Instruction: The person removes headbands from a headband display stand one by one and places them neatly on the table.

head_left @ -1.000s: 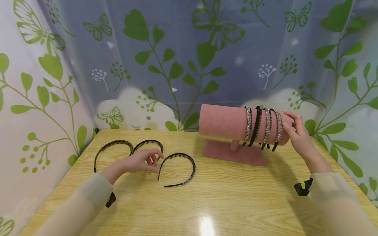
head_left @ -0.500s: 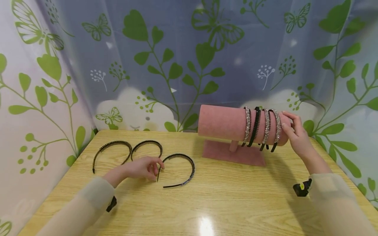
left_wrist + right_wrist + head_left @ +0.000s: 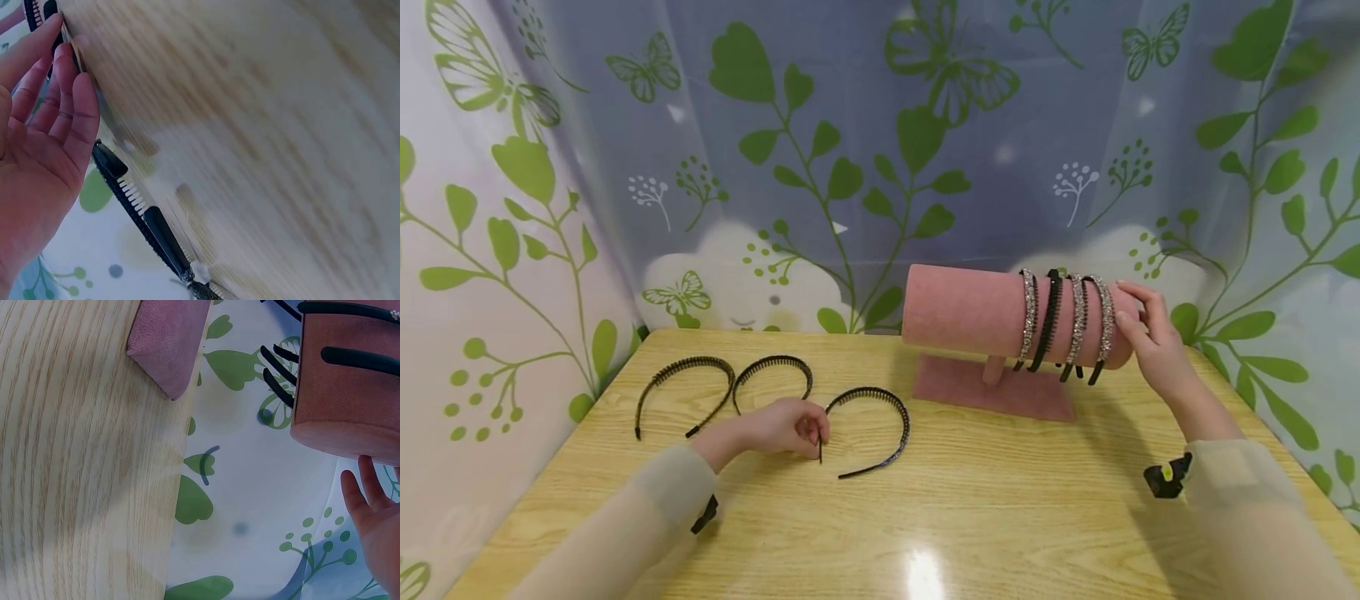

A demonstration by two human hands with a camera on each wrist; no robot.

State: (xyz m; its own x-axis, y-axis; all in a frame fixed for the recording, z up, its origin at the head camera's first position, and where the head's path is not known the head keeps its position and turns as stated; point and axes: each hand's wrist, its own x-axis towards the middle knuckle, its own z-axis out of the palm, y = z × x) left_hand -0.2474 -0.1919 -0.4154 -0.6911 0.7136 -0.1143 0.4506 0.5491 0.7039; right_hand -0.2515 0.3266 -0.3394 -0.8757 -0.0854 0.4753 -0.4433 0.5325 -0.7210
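Note:
My left hand (image 3: 782, 427) pinches one arm of a black toothed headband (image 3: 907, 425), whose loop opens toward the left. In the left wrist view the left-hand fingers (image 3: 85, 106) meet the thumb near the band's end. My right hand (image 3: 1161, 350) touches the right end of a pink velvet display roll (image 3: 962, 308), fingers extended against it. Around the roll's right half sit several headbands: a sparkly silver one (image 3: 1028, 317), a plain black one (image 3: 1049, 325) and more silver ones (image 3: 1080, 321) nearer the right hand.
Two more black toothed headbands lie at the left, the outer one (image 3: 696, 362) beside the inner one (image 3: 772, 361). The roll stands on a flat pink base (image 3: 947, 383) on the wooden table (image 3: 1000, 508). A printed leaf curtain (image 3: 1037, 125) hangs behind.
My left hand has lowered and closed on the nearest headband's arm, and that headband has shifted slightly right. The right hand keeps its place at the roll's end.

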